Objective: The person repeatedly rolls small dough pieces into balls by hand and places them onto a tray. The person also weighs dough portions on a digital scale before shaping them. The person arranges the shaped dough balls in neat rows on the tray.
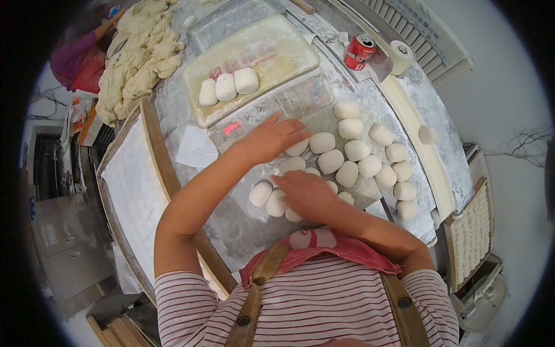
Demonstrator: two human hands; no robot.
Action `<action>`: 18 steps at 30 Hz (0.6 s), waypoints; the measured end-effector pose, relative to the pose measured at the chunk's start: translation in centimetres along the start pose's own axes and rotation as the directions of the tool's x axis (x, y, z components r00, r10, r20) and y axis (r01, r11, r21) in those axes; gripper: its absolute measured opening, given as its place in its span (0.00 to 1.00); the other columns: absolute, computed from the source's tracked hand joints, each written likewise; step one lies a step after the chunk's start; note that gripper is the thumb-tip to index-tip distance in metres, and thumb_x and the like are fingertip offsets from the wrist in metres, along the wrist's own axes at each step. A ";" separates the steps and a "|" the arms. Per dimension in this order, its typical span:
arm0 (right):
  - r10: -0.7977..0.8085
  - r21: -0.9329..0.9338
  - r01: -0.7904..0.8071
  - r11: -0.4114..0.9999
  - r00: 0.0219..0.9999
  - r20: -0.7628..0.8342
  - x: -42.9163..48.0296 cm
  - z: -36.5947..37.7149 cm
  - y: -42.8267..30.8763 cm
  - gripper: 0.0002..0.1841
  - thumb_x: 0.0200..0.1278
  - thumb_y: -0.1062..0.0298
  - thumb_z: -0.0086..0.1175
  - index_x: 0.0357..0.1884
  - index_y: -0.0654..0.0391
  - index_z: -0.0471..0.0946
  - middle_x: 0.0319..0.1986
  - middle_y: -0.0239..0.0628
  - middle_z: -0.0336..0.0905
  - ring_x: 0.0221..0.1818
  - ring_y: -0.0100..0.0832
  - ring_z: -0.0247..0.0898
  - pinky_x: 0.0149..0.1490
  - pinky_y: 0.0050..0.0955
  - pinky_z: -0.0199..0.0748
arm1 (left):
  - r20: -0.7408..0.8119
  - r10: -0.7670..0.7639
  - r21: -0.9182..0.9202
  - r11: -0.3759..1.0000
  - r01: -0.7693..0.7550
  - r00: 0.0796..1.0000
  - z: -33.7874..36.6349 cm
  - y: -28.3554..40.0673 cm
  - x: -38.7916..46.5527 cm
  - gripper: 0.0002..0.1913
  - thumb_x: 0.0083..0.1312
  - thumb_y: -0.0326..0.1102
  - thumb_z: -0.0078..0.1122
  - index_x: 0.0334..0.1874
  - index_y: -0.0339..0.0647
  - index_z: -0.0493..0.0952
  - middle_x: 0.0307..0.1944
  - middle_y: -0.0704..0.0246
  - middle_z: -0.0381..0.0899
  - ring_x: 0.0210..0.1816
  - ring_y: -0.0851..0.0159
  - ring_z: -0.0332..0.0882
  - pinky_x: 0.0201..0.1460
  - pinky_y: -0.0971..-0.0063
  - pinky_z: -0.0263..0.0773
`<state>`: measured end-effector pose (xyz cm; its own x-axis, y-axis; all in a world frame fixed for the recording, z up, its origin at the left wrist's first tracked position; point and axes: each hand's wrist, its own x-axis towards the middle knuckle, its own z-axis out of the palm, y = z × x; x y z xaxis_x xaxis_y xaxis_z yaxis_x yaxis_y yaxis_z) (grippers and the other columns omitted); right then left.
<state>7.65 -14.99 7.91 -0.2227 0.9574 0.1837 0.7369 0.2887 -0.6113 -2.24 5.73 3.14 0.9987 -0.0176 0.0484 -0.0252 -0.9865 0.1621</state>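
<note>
My left hand [279, 136] is palm down over the floured work surface, its fingertips against or just above a white dough piece [297, 148]. Its finger undersides are hidden, so a grip cannot be made out. Lower down, my right hand [305, 195] reaches across a short row of dough pieces. Its fingers touch or overlap one dough piece [276, 204], beside another dough piece [261, 194] at the row's left end. The palm hides part of the group. Several more rounded dough pieces [356, 150] lie to the right of both hands.
A yellowish tray [282, 47] holds three dough pieces [226, 87]. Behind it, to the left, is a large dough mass [143, 56]. A red can [360, 51] stands at the back right, near a long dough strip [416, 130]. A wood-framed board [130, 173] lies left; a person's sleeve [73, 54] shows beyond.
</note>
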 end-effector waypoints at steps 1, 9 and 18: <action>0.064 0.013 -0.063 0.998 0.996 -0.066 -1.9 -1.3 1.3 0.22 0.60 0.66 0.62 0.58 0.56 0.77 0.47 0.41 0.79 0.48 0.44 0.78 0.51 0.40 0.78 | -0.022 0.018 -0.015 1.000 -0.018 1.000 1.1 0.4 -0.1 0.28 0.59 0.30 0.61 0.65 0.51 0.74 0.62 0.67 0.75 0.66 0.59 0.71 0.66 0.51 0.64; 0.623 0.089 -0.749 0.656 0.471 -0.624 -24.6 -11.7 13.5 0.16 0.65 0.75 0.61 0.55 0.57 0.79 0.42 0.40 0.80 0.41 0.33 0.78 0.43 0.30 0.78 | 0.027 -0.509 -0.112 0.854 0.508 0.861 2.8 3.9 -0.9 0.34 0.52 0.28 0.67 0.66 0.48 0.71 0.59 0.64 0.73 0.64 0.55 0.70 0.57 0.51 0.71; 0.758 -0.088 -0.974 0.206 0.216 -0.615 -37.5 -14.2 16.3 0.40 0.60 0.50 0.68 0.69 0.61 0.68 0.54 0.55 0.79 0.56 0.51 0.77 0.58 0.43 0.73 | 0.154 -0.446 -0.227 0.853 0.471 0.882 0.5 4.9 -6.0 0.42 0.46 0.29 0.75 0.68 0.52 0.68 0.61 0.65 0.71 0.65 0.52 0.68 0.62 0.45 0.68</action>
<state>37.01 -46.15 1.98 0.9032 0.4262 0.0500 0.4252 -0.8733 -0.2376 -8.32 0.91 3.14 0.8987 0.3994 -0.1810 0.4385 -0.8124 0.3845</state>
